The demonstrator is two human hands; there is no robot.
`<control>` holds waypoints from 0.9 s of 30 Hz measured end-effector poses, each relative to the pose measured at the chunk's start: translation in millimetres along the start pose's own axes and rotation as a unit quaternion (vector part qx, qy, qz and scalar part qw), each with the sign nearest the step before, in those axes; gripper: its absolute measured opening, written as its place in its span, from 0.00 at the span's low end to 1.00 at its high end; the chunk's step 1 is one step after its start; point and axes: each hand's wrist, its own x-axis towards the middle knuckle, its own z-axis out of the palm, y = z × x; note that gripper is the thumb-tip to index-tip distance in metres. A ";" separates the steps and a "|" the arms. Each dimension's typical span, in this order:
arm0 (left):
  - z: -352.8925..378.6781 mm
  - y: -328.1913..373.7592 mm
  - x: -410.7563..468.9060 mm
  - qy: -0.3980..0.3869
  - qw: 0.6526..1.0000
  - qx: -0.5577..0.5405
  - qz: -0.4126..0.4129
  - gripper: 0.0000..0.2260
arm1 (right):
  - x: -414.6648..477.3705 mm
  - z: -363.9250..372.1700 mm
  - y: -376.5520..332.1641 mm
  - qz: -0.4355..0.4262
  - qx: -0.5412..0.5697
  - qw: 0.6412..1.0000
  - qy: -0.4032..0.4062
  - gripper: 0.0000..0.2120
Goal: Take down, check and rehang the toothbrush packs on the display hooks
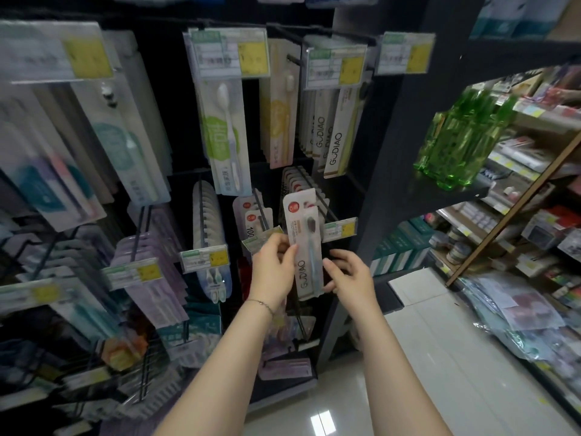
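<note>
A white toothbrush pack [306, 243] with a red round label and "GUDIAO" printed down it is upright in front of the display, held off its hook. My left hand [275, 267] pinches its left edge. My right hand [347, 273] holds the lower right edge with curled fingers. Just behind the pack, a black hook [317, 196] carries a row of matching packs [297, 180]. A second hook [260, 209] to the left holds a few more red-labelled packs.
Other toothbrush packs [228, 136] hang on hooks all around, with yellow price tags [204, 258] on the hook ends. A dark shelf with green bottles [462, 136] juts out on the right. Stocked shelves [518, 215] and white floor tiles [408, 372] lie beyond.
</note>
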 end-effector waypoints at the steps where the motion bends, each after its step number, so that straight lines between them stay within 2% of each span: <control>1: -2.9 4.6 4.3 0.004 1.000 -0.011 -0.001 0.04 | 0.1 -0.8 -5.0 0.000 0.004 1.000 -0.003 0.11; 7: -9.0 28.0 27.2 0.017 0.998 -0.067 -0.008 0.03 | 2.6 -3.1 -28.5 -0.016 0.016 1.000 -0.003 0.10; 11: -10.4 46.1 35.3 0.024 0.995 -0.091 0.012 0.04 | 1.7 -2.1 -41.7 -0.049 0.015 0.999 0.011 0.17; 22: 5.4 84.2 74.9 0.030 0.992 -0.108 0.058 0.03 | 34.2 -6.6 -75.0 -0.169 -0.115 0.977 0.062 0.28; 27: 18.8 100.4 92.4 0.042 0.991 -0.102 0.078 0.04 | 58.0 -10.3 -87.9 -0.208 -0.147 0.962 0.094 0.28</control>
